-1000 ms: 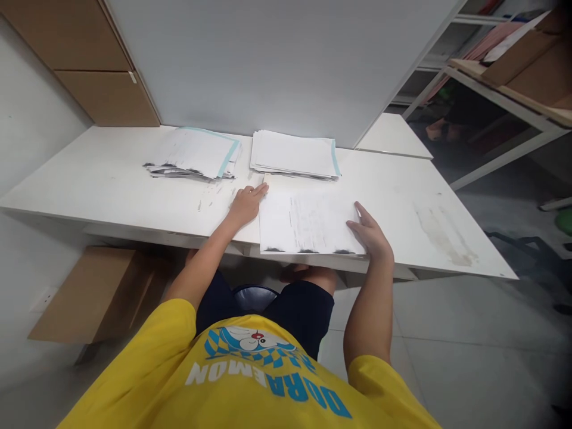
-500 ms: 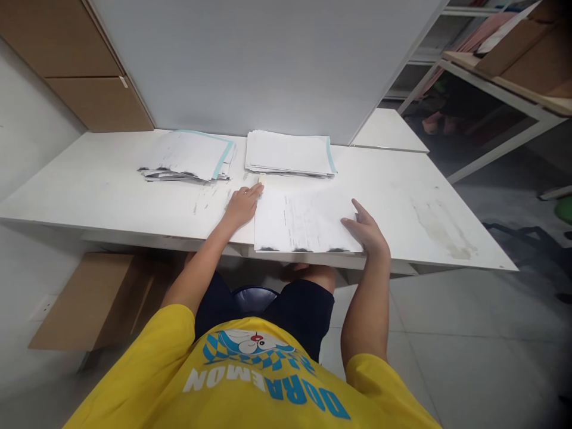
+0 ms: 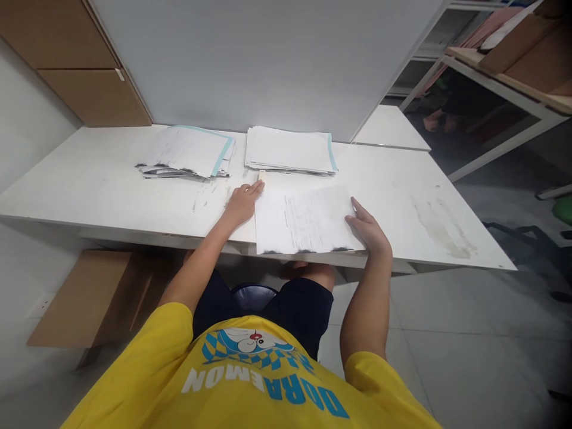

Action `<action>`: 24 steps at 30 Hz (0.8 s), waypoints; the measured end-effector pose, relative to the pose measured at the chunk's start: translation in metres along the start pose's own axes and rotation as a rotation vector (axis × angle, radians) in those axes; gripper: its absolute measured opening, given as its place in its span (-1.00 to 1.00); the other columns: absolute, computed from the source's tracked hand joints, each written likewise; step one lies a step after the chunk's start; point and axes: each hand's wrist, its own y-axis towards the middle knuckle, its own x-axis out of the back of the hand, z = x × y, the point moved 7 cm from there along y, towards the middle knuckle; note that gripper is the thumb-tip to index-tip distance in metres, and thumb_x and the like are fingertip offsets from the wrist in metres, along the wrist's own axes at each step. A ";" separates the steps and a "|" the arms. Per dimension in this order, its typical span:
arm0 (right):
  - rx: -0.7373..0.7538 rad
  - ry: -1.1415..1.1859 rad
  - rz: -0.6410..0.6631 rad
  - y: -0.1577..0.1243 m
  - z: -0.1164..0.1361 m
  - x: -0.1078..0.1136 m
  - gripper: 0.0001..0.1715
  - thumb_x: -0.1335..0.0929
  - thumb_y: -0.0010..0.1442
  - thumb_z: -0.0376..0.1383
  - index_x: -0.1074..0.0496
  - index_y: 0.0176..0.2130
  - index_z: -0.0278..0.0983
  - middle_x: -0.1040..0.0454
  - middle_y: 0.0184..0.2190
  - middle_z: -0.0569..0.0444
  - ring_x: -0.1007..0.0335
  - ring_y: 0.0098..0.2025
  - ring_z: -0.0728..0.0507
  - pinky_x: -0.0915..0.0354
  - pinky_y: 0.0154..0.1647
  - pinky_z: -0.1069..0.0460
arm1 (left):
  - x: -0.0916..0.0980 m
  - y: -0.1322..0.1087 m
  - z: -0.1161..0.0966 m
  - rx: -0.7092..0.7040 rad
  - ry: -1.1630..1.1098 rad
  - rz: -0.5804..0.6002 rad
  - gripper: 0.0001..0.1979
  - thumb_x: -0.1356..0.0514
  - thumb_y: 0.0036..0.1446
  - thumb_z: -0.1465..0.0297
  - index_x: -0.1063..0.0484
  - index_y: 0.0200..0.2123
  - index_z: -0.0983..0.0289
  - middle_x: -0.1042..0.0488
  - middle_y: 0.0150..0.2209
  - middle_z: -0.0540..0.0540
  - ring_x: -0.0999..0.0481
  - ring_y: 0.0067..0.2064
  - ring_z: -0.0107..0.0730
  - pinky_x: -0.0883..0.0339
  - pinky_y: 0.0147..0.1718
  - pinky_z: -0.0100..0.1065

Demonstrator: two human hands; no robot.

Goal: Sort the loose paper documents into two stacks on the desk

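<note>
A white sheet of paper [image 3: 308,220] with faint print and dark smudges along its near edge lies in front of me, slightly over the table's front edge. At its right edge is my right hand [image 3: 370,229], thumb on top and the other fingers along or under the side. My left hand [image 3: 243,201] rests by the sheet's upper left corner. Its fingers are close together, with their tips on a small cream block [image 3: 261,176] that looks like an eraser. Just behind stands a paper stack [image 3: 288,149] with a light blue strip on its right side.
Another uneven paper stack [image 3: 183,152] with a blue edge sits at the back left of the white table [image 3: 89,185]. A grey panel [image 3: 268,65] rises behind. Cardboard boxes [image 3: 80,298] stand below left. A stain [image 3: 442,229] marks the table's right side.
The sheet has tilted and shifted very slightly towards me, and its near-edge smudges look a little different. Both hands stay nearly in place. The view has moved a little.
</note>
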 end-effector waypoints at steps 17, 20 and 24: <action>0.036 0.017 -0.084 -0.002 -0.001 0.004 -0.05 -0.41 0.04 -0.18 -0.19 0.38 -0.13 -0.34 0.30 0.03 -0.37 0.23 -0.18 -0.36 0.18 -0.04 | -0.014 0.012 -0.021 -0.003 0.053 0.021 -0.38 0.12 0.17 0.71 -0.17 0.32 0.58 -0.16 0.37 0.44 -0.08 0.44 -0.04 -0.11 0.30 -0.03; 0.017 0.072 -0.093 -0.003 -0.001 0.004 -0.03 -0.43 -0.01 -0.18 -0.22 0.36 -0.14 -0.41 0.24 0.03 -0.41 0.20 -0.21 -0.38 0.16 -0.06 | -0.012 0.005 -0.020 0.042 0.063 0.008 -0.37 0.13 0.19 0.69 -0.14 0.34 0.56 -0.13 0.39 0.39 -0.05 0.45 -0.06 -0.10 0.31 -0.06; 0.042 0.094 -0.089 -0.003 -0.003 0.009 -0.01 -0.46 -0.01 -0.10 -0.23 0.36 -0.14 -0.44 0.21 0.01 -0.45 0.16 -0.25 -0.42 0.13 -0.11 | -0.009 -0.003 -0.019 0.084 0.062 -0.030 -0.36 0.15 0.23 0.66 -0.13 0.37 0.45 -0.10 0.42 0.27 -0.04 0.45 -0.12 -0.08 0.31 -0.11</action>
